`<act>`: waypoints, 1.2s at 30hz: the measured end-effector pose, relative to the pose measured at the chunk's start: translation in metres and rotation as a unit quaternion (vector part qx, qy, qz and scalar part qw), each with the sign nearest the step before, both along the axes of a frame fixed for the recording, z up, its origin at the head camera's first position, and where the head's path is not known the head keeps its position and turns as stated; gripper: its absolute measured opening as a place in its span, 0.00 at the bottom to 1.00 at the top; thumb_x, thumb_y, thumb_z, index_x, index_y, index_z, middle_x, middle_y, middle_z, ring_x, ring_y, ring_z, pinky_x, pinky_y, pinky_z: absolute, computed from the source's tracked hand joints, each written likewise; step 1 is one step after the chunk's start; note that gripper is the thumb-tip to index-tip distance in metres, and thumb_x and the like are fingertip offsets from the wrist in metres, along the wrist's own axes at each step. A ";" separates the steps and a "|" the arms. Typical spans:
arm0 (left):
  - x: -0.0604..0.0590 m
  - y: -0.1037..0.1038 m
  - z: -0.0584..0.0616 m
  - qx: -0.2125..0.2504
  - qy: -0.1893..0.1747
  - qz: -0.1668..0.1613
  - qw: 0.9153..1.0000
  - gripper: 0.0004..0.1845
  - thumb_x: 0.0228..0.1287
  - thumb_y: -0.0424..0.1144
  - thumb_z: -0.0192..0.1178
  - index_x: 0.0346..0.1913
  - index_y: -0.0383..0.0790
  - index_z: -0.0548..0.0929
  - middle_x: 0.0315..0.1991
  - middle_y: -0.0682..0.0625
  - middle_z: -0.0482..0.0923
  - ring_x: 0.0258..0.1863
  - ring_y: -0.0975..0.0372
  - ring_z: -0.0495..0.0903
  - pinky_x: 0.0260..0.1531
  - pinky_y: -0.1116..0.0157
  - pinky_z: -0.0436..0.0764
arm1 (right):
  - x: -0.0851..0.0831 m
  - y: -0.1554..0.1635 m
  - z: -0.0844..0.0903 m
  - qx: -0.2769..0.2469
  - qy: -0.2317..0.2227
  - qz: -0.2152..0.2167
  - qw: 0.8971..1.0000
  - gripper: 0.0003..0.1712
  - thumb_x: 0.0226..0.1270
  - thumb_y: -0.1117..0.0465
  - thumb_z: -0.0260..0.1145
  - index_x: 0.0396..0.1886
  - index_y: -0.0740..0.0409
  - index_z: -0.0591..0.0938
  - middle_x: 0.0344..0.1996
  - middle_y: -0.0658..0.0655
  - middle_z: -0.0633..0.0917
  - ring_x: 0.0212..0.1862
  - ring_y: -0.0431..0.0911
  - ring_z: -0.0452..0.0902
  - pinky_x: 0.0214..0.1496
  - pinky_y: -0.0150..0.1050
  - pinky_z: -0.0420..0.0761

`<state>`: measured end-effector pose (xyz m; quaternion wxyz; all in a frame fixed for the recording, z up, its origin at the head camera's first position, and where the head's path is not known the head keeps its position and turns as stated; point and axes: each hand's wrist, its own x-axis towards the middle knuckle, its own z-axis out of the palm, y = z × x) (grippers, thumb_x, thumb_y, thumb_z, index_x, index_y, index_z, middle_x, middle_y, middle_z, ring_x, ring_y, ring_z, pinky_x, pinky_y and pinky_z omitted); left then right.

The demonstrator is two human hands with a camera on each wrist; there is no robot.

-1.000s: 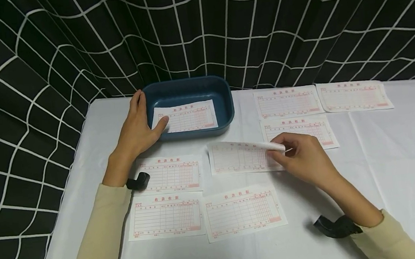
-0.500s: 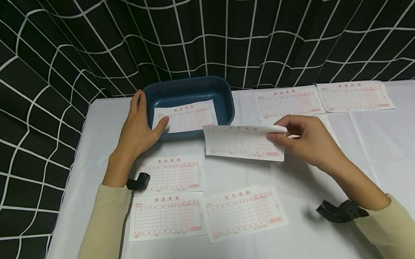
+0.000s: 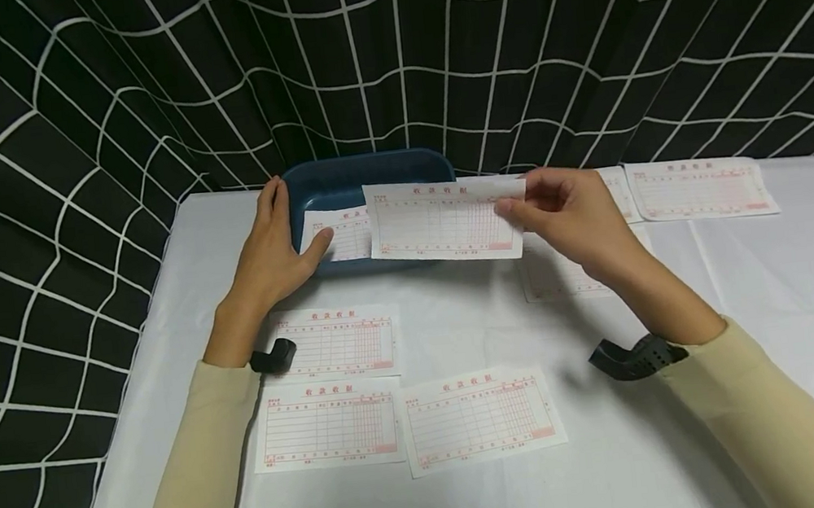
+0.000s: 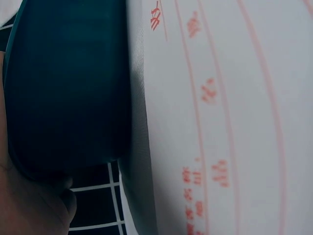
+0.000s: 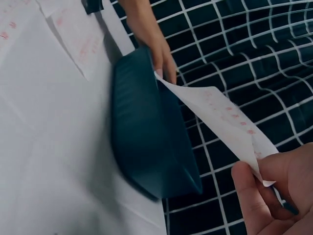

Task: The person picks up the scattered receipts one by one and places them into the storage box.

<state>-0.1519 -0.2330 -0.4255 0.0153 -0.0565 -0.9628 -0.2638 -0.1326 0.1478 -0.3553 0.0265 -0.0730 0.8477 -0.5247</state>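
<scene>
My right hand (image 3: 584, 225) pinches a white receipt slip with red print (image 3: 441, 222) by its right end. The slip hangs over the blue plastic basin (image 3: 369, 166) and covers its right part in the head view. In the right wrist view, thumb and fingers hold the slip's bent end (image 5: 259, 166). At the basin's left front corner, my left hand (image 3: 259, 248) holds the rim, thumb over it and fingers along the outer wall. Inside the basin lies another receipt slip (image 3: 343, 240), partly hidden by the held one.
Several similar slips lie on the white cloth: three in front of the basin, such as the lower left one (image 3: 326, 425), and others at the right, including the far right slip (image 3: 698, 189). A black curtain with white grid lines (image 3: 476, 51) stands behind the table.
My right hand has lifted the slip off the cloth and brought it up, away from me and slightly left, over the basin. The left hand has stayed at the basin.
</scene>
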 end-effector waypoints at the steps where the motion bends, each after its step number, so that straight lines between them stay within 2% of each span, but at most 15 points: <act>1: 0.000 0.000 0.000 0.000 0.000 0.000 1.000 0.55 0.72 0.61 0.59 0.86 0.33 0.45 0.88 0.42 0.40 0.87 0.45 0.52 0.82 0.43 0.62 | -0.003 -0.003 0.001 -0.001 0.002 -0.001 1.000 0.10 0.69 0.59 0.76 0.41 0.63 0.88 0.25 0.37 0.86 0.29 0.32 0.79 0.31 0.26 0.78; 7: 0.000 0.000 -0.001 -0.002 0.003 0.001 1.000 0.54 0.72 0.61 0.60 0.86 0.33 0.46 0.88 0.41 0.41 0.87 0.45 0.51 0.82 0.44 0.62 | -0.022 -0.024 0.000 0.026 0.014 0.008 1.000 0.10 0.69 0.60 0.76 0.43 0.62 0.88 0.29 0.41 0.85 0.33 0.37 0.75 0.31 0.28 0.73; 13: 0.000 0.000 0.000 0.001 0.004 0.000 1.000 0.54 0.72 0.60 0.60 0.86 0.32 0.46 0.88 0.41 0.41 0.87 0.45 0.51 0.82 0.44 0.61 | -0.037 -0.044 -0.005 0.046 0.031 0.027 0.998 0.08 0.68 0.61 0.76 0.40 0.61 0.88 0.28 0.47 0.83 0.32 0.37 0.75 0.33 0.29 0.72; 19: -0.001 -0.001 0.000 0.004 0.003 -0.002 1.000 0.54 0.72 0.60 0.59 0.85 0.32 0.46 0.88 0.41 0.41 0.87 0.45 0.51 0.82 0.43 0.62 | -0.048 -0.061 -0.010 0.068 0.051 0.044 0.995 0.10 0.67 0.62 0.77 0.43 0.63 0.88 0.34 0.56 0.86 0.34 0.37 0.77 0.36 0.27 0.73; 24: 0.000 -0.001 -0.001 0.005 0.002 -0.003 1.000 0.54 0.72 0.60 0.59 0.86 0.32 0.46 0.88 0.41 0.41 0.87 0.46 0.52 0.82 0.43 0.63 | -0.051 -0.072 -0.013 0.085 0.057 0.057 0.993 0.14 0.66 0.63 0.77 0.48 0.64 0.88 0.38 0.61 0.89 0.38 0.45 0.83 0.39 0.25 0.75; 27: 0.000 -0.001 -0.001 0.006 0.000 -0.006 1.000 0.54 0.72 0.60 0.59 0.86 0.32 0.45 0.88 0.41 0.41 0.87 0.46 0.52 0.81 0.44 0.63 | -0.051 -0.075 -0.013 0.095 0.064 0.052 0.992 0.21 0.66 0.65 0.76 0.57 0.65 0.86 0.43 0.65 0.91 0.44 0.52 0.88 0.47 0.32 0.81; 30: 0.000 -0.001 -0.002 0.006 0.000 -0.007 1.000 0.54 0.73 0.61 0.59 0.86 0.32 0.46 0.88 0.41 0.41 0.86 0.46 0.52 0.81 0.44 0.63 | -0.049 -0.073 -0.013 0.097 0.072 0.046 0.992 0.28 0.67 0.66 0.74 0.66 0.66 0.81 0.51 0.68 0.90 0.53 0.58 0.89 0.60 0.44 0.86; 32: 0.000 -0.001 -0.001 0.006 0.000 -0.006 1.000 0.54 0.73 0.61 0.59 0.86 0.32 0.46 0.88 0.41 0.41 0.86 0.45 0.53 0.81 0.44 0.63 | -0.048 -0.070 -0.013 0.092 0.080 0.040 0.992 0.30 0.68 0.68 0.73 0.69 0.67 0.79 0.57 0.70 0.87 0.60 0.60 0.87 0.67 0.50 0.84; 34: 0.000 -0.001 -0.001 0.005 0.002 -0.005 1.000 0.54 0.73 0.60 0.59 0.86 0.33 0.46 0.88 0.41 0.41 0.86 0.45 0.53 0.81 0.44 0.63 | -0.046 -0.067 -0.012 0.089 0.094 0.038 0.991 0.30 0.68 0.69 0.72 0.69 0.68 0.78 0.60 0.70 0.85 0.63 0.62 0.84 0.70 0.52 0.82; 36: 0.000 -0.001 0.000 0.004 0.003 -0.003 1.000 0.54 0.73 0.60 0.60 0.86 0.33 0.46 0.88 0.42 0.41 0.86 0.45 0.53 0.81 0.44 0.63 | -0.044 -0.063 -0.012 0.090 0.105 0.034 0.990 0.29 0.68 0.69 0.71 0.68 0.68 0.78 0.60 0.70 0.84 0.64 0.62 0.83 0.70 0.52 0.82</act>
